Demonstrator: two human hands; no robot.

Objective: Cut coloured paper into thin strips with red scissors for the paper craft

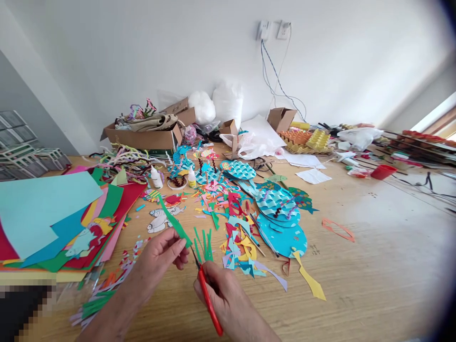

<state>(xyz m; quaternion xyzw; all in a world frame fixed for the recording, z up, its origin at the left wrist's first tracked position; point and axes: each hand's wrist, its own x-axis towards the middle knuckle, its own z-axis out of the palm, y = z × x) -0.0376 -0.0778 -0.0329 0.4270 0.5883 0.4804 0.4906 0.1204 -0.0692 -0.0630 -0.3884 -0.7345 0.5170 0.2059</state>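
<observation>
My left hand (162, 254) pinches a long green paper strip (173, 219) near its lower end, between thumb and fingers. My right hand (224, 287) is wrapped round red-handled scissors (211, 304). Their dark blades point up and left and meet the strip's lower end, close to my left fingertips. Several thin green paper slivers (204, 243) fan out just beyond my right knuckles; whether that hand holds them or they lie on the table, I cannot tell. Paper fish cut-outs (160, 222) lie on the table beyond my left hand.
Coloured paper sheets (46, 209) are stacked at left. Paper scraps (245, 247) cover the middle, beside blue disc-shaped crafts (285, 232). Two glue bottles (156, 178) stand farther back. A cardboard box (142, 137) is by the wall; a red cup (383, 172) lies at right.
</observation>
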